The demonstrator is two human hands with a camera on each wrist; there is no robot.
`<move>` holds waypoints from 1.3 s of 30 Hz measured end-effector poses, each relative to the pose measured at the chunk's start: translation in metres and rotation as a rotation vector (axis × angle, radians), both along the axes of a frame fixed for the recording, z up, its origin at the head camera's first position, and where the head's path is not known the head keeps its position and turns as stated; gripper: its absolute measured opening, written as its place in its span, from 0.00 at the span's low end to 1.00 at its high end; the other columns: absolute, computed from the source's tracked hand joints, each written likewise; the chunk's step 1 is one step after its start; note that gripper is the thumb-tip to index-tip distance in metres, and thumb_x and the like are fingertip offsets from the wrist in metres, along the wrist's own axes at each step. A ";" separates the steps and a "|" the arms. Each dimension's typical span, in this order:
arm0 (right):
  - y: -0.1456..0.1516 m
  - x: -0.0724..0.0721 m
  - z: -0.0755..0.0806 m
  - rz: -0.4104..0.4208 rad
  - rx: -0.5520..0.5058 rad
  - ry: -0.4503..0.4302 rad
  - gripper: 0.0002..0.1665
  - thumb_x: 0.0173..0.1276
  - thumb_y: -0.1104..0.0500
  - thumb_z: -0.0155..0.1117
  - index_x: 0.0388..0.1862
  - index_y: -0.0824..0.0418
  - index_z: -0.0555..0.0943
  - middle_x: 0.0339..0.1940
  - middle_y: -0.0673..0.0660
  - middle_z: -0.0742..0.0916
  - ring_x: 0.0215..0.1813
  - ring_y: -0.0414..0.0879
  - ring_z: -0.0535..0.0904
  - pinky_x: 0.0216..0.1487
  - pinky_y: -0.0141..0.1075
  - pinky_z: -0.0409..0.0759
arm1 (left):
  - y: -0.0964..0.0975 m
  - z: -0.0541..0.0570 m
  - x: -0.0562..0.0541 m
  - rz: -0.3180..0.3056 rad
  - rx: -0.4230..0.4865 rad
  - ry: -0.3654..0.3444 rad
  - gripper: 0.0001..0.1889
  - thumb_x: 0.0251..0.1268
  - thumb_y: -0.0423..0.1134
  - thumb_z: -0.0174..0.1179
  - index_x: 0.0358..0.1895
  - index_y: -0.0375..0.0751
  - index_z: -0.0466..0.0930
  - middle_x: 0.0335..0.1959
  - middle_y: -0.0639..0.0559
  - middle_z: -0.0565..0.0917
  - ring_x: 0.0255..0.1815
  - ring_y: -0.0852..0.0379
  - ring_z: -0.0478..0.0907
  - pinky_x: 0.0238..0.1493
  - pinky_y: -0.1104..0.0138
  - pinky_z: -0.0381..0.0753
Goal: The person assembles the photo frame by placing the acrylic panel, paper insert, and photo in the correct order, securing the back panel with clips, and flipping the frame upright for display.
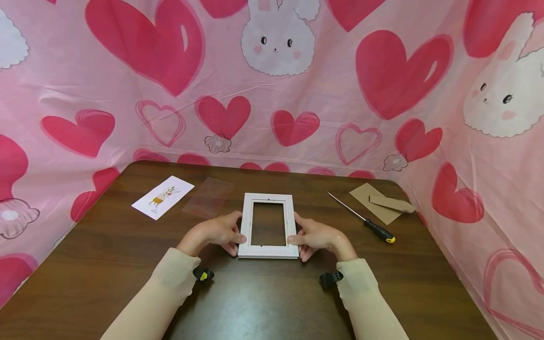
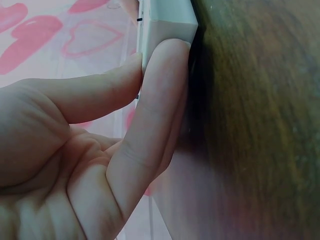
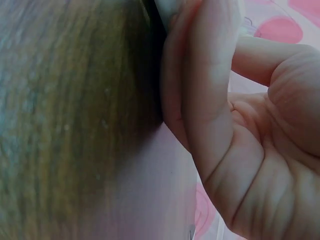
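The white frame [image 1: 270,251] lies on or just above the brown table [image 1: 263,307], gripped at its sides by the left hand [image 1: 222,231] and right hand [image 1: 316,234], thumbs on top. It looks light and stiff, probably smooth; the side bars [image 1: 289,215] seem the best hold.

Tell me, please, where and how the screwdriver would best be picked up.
Probably by its handle, coming down from the near right: that thick end of the screwdriver points toward the person's right side, while the thin shaft points away. The right hand is the nearer, but holds the frame.
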State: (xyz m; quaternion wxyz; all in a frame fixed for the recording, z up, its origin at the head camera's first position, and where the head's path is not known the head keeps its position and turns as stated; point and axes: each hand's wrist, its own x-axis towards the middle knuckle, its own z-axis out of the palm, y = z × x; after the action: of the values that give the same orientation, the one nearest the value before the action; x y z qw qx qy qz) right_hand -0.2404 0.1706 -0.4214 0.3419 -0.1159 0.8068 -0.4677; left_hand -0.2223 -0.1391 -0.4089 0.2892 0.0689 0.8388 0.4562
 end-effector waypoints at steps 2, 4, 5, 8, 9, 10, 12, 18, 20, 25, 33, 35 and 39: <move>0.001 0.000 0.000 -0.001 0.000 -0.003 0.60 0.77 0.58 0.69 0.89 0.61 0.37 0.28 0.61 0.83 0.21 0.45 0.82 0.29 0.40 0.88 | 0.000 0.000 0.000 -0.003 -0.004 -0.001 0.42 0.73 0.30 0.68 0.82 0.31 0.52 0.40 0.37 0.79 0.27 0.52 0.86 0.34 0.61 0.90; 0.001 0.000 0.001 -0.003 0.003 -0.005 0.60 0.77 0.58 0.70 0.89 0.61 0.38 0.29 0.61 0.83 0.21 0.45 0.82 0.29 0.40 0.89 | 0.000 0.000 -0.001 -0.006 -0.008 -0.008 0.43 0.73 0.30 0.67 0.82 0.32 0.51 0.41 0.37 0.79 0.27 0.52 0.86 0.35 0.62 0.90; 0.002 0.000 0.001 -0.004 0.005 -0.008 0.60 0.77 0.57 0.70 0.89 0.61 0.38 0.29 0.61 0.83 0.21 0.45 0.82 0.29 0.40 0.89 | 0.000 0.000 -0.001 -0.009 -0.009 -0.007 0.43 0.73 0.30 0.67 0.82 0.32 0.50 0.41 0.37 0.79 0.27 0.52 0.86 0.35 0.62 0.90; 0.003 0.001 0.002 -0.002 -0.002 -0.016 0.60 0.77 0.58 0.69 0.90 0.60 0.38 0.30 0.61 0.83 0.22 0.46 0.83 0.30 0.40 0.89 | 0.001 0.001 -0.002 -0.012 0.001 -0.008 0.43 0.73 0.30 0.67 0.82 0.31 0.50 0.40 0.37 0.79 0.27 0.52 0.86 0.34 0.62 0.90; 0.004 0.001 0.003 0.002 -0.009 -0.019 0.60 0.77 0.58 0.69 0.90 0.59 0.37 0.30 0.61 0.83 0.22 0.46 0.83 0.30 0.40 0.89 | 0.001 0.001 -0.002 -0.014 0.005 -0.006 0.43 0.73 0.30 0.67 0.82 0.31 0.50 0.40 0.37 0.79 0.28 0.51 0.86 0.34 0.62 0.90; 0.004 0.001 0.003 0.006 -0.018 -0.023 0.59 0.78 0.58 0.68 0.90 0.59 0.37 0.30 0.62 0.83 0.22 0.46 0.83 0.30 0.40 0.89 | 0.001 0.001 -0.002 -0.012 0.011 -0.007 0.43 0.73 0.30 0.67 0.82 0.31 0.50 0.40 0.37 0.79 0.28 0.51 0.86 0.34 0.62 0.90; 0.005 0.001 0.003 0.014 -0.036 -0.032 0.59 0.79 0.59 0.67 0.90 0.59 0.36 0.30 0.62 0.83 0.23 0.46 0.83 0.30 0.40 0.89 | 0.002 0.001 -0.001 -0.011 0.024 -0.005 0.43 0.73 0.29 0.68 0.82 0.30 0.50 0.40 0.36 0.79 0.27 0.51 0.86 0.34 0.61 0.90; 0.008 0.000 0.003 0.020 -0.058 -0.057 0.59 0.79 0.60 0.66 0.90 0.58 0.34 0.30 0.61 0.84 0.24 0.46 0.84 0.31 0.40 0.89 | 0.004 0.001 -0.001 -0.010 0.035 -0.004 0.43 0.72 0.29 0.68 0.82 0.30 0.51 0.40 0.37 0.79 0.27 0.52 0.86 0.34 0.60 0.90; 0.009 0.000 0.002 0.018 -0.061 -0.063 0.59 0.80 0.60 0.65 0.89 0.58 0.34 0.29 0.61 0.84 0.24 0.46 0.84 0.31 0.40 0.89 | 0.004 0.002 -0.002 -0.015 0.033 -0.001 0.43 0.72 0.29 0.68 0.82 0.30 0.51 0.40 0.36 0.79 0.27 0.51 0.86 0.34 0.60 0.90; 0.009 0.001 0.001 0.004 -0.063 -0.062 0.59 0.79 0.60 0.66 0.90 0.58 0.34 0.29 0.61 0.84 0.24 0.47 0.84 0.31 0.40 0.89 | -0.004 0.004 -0.005 -0.048 -0.026 0.071 0.39 0.74 0.33 0.68 0.81 0.30 0.56 0.42 0.38 0.79 0.31 0.51 0.85 0.37 0.60 0.90; 0.003 0.000 0.001 -0.016 -0.034 -0.060 0.60 0.77 0.58 0.69 0.90 0.56 0.37 0.29 0.62 0.84 0.24 0.47 0.84 0.32 0.41 0.90 | -0.035 0.011 -0.024 0.003 -0.155 0.351 0.29 0.77 0.43 0.66 0.73 0.31 0.71 0.42 0.43 0.83 0.39 0.51 0.80 0.44 0.59 0.84; 0.002 0.000 0.001 -0.022 -0.027 -0.059 0.60 0.77 0.58 0.69 0.90 0.55 0.38 0.29 0.62 0.85 0.24 0.48 0.84 0.32 0.41 0.90 | -0.043 0.014 -0.033 0.050 -0.215 0.412 0.29 0.76 0.43 0.67 0.71 0.30 0.72 0.43 0.41 0.83 0.40 0.48 0.80 0.45 0.56 0.83; 0.001 0.001 0.001 -0.024 -0.022 -0.055 0.60 0.77 0.59 0.69 0.90 0.55 0.38 0.29 0.62 0.84 0.23 0.48 0.84 0.32 0.42 0.90 | -0.057 0.017 -0.049 0.117 -0.354 0.479 0.32 0.73 0.44 0.67 0.69 0.25 0.71 0.55 0.28 0.81 0.54 0.34 0.80 0.59 0.43 0.81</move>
State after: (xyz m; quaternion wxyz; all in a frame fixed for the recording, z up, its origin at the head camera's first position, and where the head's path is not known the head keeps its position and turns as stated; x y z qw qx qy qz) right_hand -0.2398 0.1715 -0.4204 0.3570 -0.0969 0.7932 -0.4837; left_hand -0.2717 -0.1965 -0.3918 0.0639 0.0746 0.9521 0.2895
